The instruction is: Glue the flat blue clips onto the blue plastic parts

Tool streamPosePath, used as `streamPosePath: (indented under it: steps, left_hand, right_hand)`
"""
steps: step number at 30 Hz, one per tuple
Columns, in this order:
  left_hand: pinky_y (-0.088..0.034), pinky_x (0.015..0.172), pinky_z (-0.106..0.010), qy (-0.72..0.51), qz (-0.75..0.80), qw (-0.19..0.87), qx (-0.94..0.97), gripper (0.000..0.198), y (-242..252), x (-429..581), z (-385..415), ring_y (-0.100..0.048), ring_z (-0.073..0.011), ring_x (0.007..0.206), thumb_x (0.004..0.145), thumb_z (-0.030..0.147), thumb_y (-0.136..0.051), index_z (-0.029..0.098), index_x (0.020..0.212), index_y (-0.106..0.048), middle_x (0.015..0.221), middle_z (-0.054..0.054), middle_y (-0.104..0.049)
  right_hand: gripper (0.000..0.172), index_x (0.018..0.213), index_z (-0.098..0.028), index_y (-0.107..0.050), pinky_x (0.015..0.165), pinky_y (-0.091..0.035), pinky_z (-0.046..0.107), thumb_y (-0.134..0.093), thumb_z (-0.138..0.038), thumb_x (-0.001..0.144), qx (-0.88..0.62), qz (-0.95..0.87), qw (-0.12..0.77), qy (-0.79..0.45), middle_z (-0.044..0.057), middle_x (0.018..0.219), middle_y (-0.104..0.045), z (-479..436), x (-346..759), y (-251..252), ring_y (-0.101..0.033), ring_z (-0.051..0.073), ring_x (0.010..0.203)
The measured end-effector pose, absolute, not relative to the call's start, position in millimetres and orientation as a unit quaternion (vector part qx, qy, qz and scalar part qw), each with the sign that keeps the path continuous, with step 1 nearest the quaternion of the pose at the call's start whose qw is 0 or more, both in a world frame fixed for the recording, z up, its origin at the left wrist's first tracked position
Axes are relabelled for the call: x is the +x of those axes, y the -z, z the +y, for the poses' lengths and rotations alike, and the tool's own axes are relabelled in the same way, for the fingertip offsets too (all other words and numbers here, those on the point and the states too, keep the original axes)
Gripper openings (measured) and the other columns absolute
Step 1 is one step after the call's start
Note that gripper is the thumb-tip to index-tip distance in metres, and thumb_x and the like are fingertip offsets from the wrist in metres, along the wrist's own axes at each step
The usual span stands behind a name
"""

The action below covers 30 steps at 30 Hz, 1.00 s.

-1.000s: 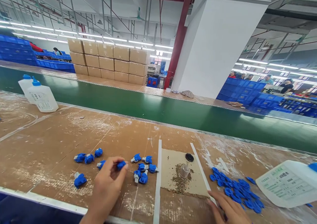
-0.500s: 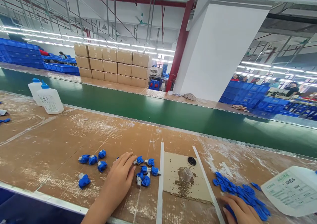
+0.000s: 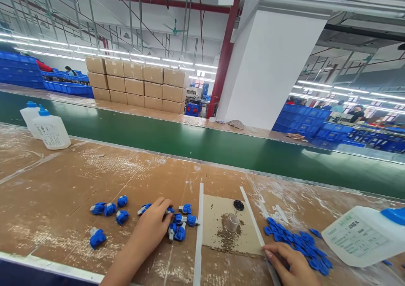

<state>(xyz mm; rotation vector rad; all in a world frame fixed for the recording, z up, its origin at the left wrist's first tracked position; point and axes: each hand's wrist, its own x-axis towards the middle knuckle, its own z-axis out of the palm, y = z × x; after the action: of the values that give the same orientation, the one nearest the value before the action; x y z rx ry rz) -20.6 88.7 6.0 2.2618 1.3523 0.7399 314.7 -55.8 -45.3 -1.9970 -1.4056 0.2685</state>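
My left hand [image 3: 153,220] reaches down over a loose group of blue-wrapped pieces with grey ends [image 3: 179,232]. Its fingers close around one such piece [image 3: 170,210], which shows partly at the fingertips. To the right, my right hand [image 3: 292,263] has thumb and forefinger pinched together beside the white tape strip; whatever lies between them is hidden. Just beyond it is a pile of flat blue pieces [image 3: 297,241]. Between the hands, a small clear cup [image 3: 232,222] stands on a beige sheet [image 3: 217,206] with dark wet spots, near a black round lid [image 3: 238,205].
More blue-wrapped pieces [image 3: 109,209] lie at the left. A white bottle [image 3: 357,235] leans at the right, and two blue-capped bottles [image 3: 53,132] stand far left. A green conveyor belt [image 3: 152,130] runs behind the table, with stacked cartons [image 3: 136,83] beyond.
My right hand has moved left, from the flat blue pile to the tape strip. My left hand has closed over a piece in the blue-wrapped group. The whole view has shifted slightly.
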Motion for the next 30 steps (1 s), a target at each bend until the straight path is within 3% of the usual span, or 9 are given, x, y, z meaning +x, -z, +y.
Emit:
streamPosePath:
  steps: [4,8,14,18,23,30]
  left_hand:
    - [-0.045,0.078,-0.034,-0.355,0.476,0.348,0.725,0.012,-1.7,-23.1,75.0,-0.058,-0.0206,0.084,0.081,0.025,-0.05,0.02,0.092,-0.053,0.089,-0.002,-0.06]
    - [-0.049,0.078,-0.03,-0.413,0.425,0.503,0.629,0.019,6.6,-24.1,65.0,-0.061,-0.02,0.086,0.08,0.036,-0.056,0.02,0.089,-0.05,0.088,-0.002,-0.058]
    - [-0.047,0.088,-0.029,-0.464,0.444,0.478,0.599,0.03,9.8,-28.0,64.1,-0.058,-0.021,0.099,0.076,0.039,-0.061,0.019,0.097,-0.054,0.098,-0.004,-0.06]
    - [-0.05,0.082,-0.028,-0.449,0.449,0.501,0.588,0.032,6.4,-27.8,63.6,-0.059,-0.0216,0.094,0.075,0.042,-0.062,0.019,0.097,-0.056,0.097,-0.005,-0.062]
    - [-0.051,0.079,-0.027,-0.449,0.455,0.503,0.582,0.033,5.3,-27.3,62.6,-0.061,-0.0205,0.09,0.075,0.043,-0.062,0.018,0.096,-0.058,0.092,-0.004,-0.063]
    - [-0.052,0.076,-0.027,-0.46,0.452,0.505,0.574,0.032,3.1,-26.1,61.9,-0.062,-0.0209,0.086,0.072,0.042,-0.065,0.018,0.094,-0.06,0.089,-0.003,-0.065]
  right_hand:
    - [0.043,0.08,-0.024,-0.071,0.078,-0.052,0.041,-0.043,-0.056,0.073,-0.774,-0.524,0.332,-0.125,0.007,0.088,-0.069,-51.4,315.8,44.7,-0.064,0.025,0.082]
    - [0.044,0.086,-0.025,-0.071,0.076,-0.054,0.036,-0.043,-0.058,0.075,-0.774,-0.538,0.324,-0.085,0.005,0.093,-0.07,-54.4,319.5,34.2,-0.066,0.023,0.083]
    - [0.03,0.084,-0.028,-0.071,0.069,-0.057,0.026,-0.047,-0.046,0.082,-0.683,-0.643,0.336,0.086,0.002,0.088,-0.072,-69.3,344.9,22.6,-0.069,0.018,0.078]
    - [0.023,0.088,-0.03,-0.071,0.074,-0.055,0.021,-0.049,-0.031,0.084,-0.613,-0.739,0.257,0.107,0.001,0.093,-0.071,-74.6,354.7,22.4,-0.068,0.015,0.083]
    - [0.03,0.088,-0.027,-0.073,0.07,-0.055,0.019,-0.044,-0.019,0.083,-0.56,-0.796,0.174,0.154,0.002,0.092,-0.072,-70.4,350.7,22.5,-0.069,0.014,0.079]
    - [0.043,0.089,-0.023,-0.072,0.067,-0.059,0.03,-0.032,-0.039,0.093,-0.625,-0.728,0.178,0.218,0.005,0.089,-0.072,-63.2,336.9,36.0,-0.069,0.019,0.077]
